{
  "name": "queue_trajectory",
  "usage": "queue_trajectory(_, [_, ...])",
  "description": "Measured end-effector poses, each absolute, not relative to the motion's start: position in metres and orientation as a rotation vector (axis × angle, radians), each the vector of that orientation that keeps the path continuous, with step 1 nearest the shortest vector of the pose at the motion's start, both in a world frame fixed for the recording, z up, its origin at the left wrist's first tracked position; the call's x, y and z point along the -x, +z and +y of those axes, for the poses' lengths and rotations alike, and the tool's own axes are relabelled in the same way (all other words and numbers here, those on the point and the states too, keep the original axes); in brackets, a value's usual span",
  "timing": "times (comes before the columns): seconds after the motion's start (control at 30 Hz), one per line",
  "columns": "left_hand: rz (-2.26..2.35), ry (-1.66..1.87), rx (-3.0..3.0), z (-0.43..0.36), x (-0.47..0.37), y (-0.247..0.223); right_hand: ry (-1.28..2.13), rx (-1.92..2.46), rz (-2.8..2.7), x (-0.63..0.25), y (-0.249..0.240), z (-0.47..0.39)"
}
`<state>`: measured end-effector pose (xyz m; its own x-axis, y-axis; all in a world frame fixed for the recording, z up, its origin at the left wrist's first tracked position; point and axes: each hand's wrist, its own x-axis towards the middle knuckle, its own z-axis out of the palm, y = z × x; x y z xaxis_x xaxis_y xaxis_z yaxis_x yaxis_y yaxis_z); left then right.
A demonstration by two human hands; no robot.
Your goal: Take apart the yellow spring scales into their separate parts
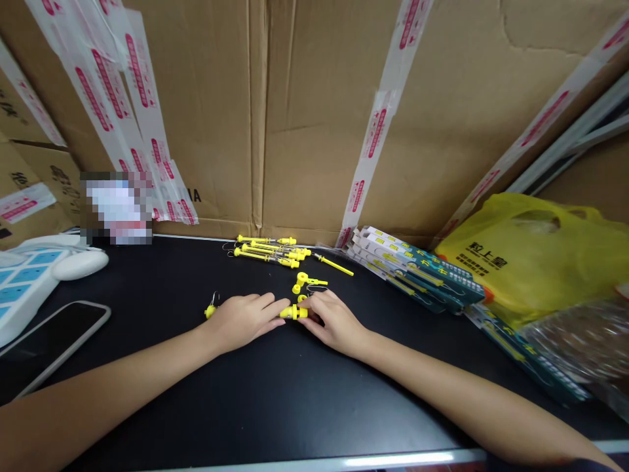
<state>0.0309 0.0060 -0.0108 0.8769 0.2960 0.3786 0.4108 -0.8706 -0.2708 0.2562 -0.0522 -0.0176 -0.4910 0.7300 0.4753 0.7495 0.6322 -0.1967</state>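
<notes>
My left hand [246,321] is closed around the tube of a yellow-ended spring scale [293,313], which lies crosswise just above the black table. Its hook end pokes out left of the wrist. At the other end, the thumb and fingers of my right hand [339,324] pinch the yellow end piece. Part of the tube is hidden beneath my left fingers. Just behind my right fingers are small loose yellow parts, among them a ring-headed piece [303,280] and a cap [296,288]; a metal hook is partly covered there.
Several spring scales [268,251] lie in a pile at the back, beside a thin yellow rod [335,264]. Stacked packages [417,269] and a yellow plastic bag [535,255] are at right. A phone [54,347] and power strip [24,282] occupy the left. Cardboard [314,131] walls the back.
</notes>
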Motion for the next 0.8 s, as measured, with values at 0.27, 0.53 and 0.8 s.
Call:
queue_trajectory(0.27, [-0.525, -0.468, 2.698, 0.0052, -0.0307, -0.0099, 0.006, 1.267, -2.341, -0.2553, -0.0126, -0.0548])
queue_trajectory(0.53, [-0.529, -0.460, 2.698, 0.0073, -0.0307, -0.0125, -0.073, 1.210, -2.366, -0.2560, -0.0168, -0.0521])
queue_trajectory(0.8, [-0.525, -0.443, 2.709, 0.0049, -0.0299, -0.0097, -0.011, 1.257, -2.358, -0.2554, -0.0119, -0.0556])
